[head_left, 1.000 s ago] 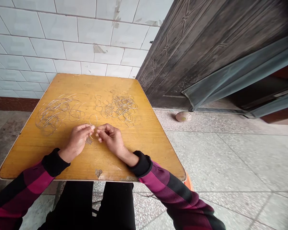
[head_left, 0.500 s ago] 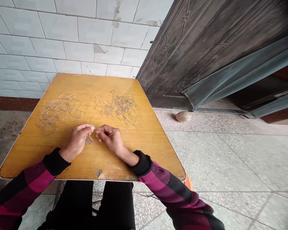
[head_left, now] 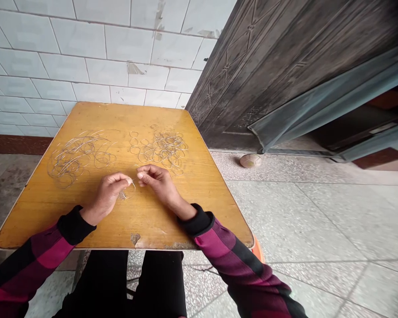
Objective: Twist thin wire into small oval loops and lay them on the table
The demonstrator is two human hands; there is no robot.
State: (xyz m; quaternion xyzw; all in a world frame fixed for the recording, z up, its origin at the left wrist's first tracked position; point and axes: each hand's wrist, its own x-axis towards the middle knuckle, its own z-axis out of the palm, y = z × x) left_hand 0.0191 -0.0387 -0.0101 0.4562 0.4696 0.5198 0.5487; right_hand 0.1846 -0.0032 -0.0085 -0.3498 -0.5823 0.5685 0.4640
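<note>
Between thumb and forefinger, my left hand (head_left: pixel 111 192) pinches a thin metal wire (head_left: pixel 134 186) whose curved end hangs below the fingertips. Close by on its right, my right hand (head_left: pixel 157 180) is closed in a pinch on the same wire, near the upper part. The wire's exact shape between the fingers is too fine to make out. Beyond my left hand lies a loose tangle of curved wire pieces (head_left: pixel 73 154). A heap of small wire rings (head_left: pixel 168 145) lies beyond my right hand, with a short chain of rings (head_left: pixel 133 140) at its left.
The yellow wooden table (head_left: pixel 199 212) has chipped patches along its near edge. A white tiled wall (head_left: pixel 89 70) stands behind it. To the right are a dark carved door (head_left: pixel 230 84), a grey-green curtain (head_left: pixel 285 115) and a roundish object (head_left: pixel 250 160) on the floor.
My right hand has moved slightly up and away from my left fingertips. The wire between them has turned, and its loop no longer stands above the fingers. My left hand stays nearly in place.
</note>
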